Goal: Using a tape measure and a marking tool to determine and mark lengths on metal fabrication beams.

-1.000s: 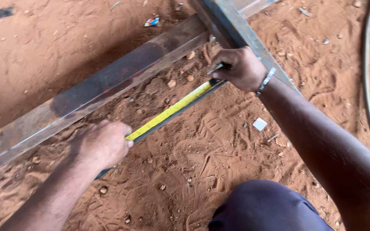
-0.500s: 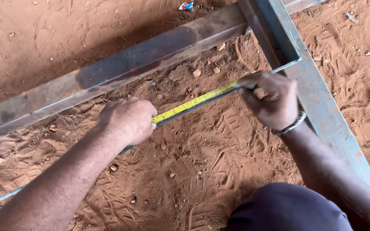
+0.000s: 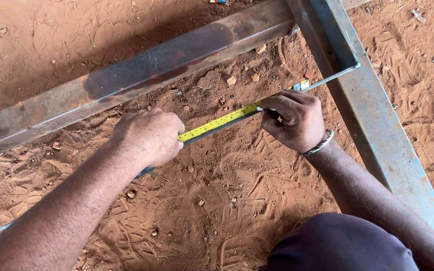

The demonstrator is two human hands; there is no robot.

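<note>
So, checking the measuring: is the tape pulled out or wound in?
Pulled out: the yellow tape lies stretched between the left hand and right hand.

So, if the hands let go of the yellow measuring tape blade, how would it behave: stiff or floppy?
The yellow measuring tape blade is thin and narrow, so it probably sags or buckles without support. Here it lies straight along a thin grey metal rod, pinned by the left hand and right hand. Released, it would likely slide off or spring back.

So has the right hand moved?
Yes. The right hand slid away from the grey beam, along the tape toward the left hand.
</note>
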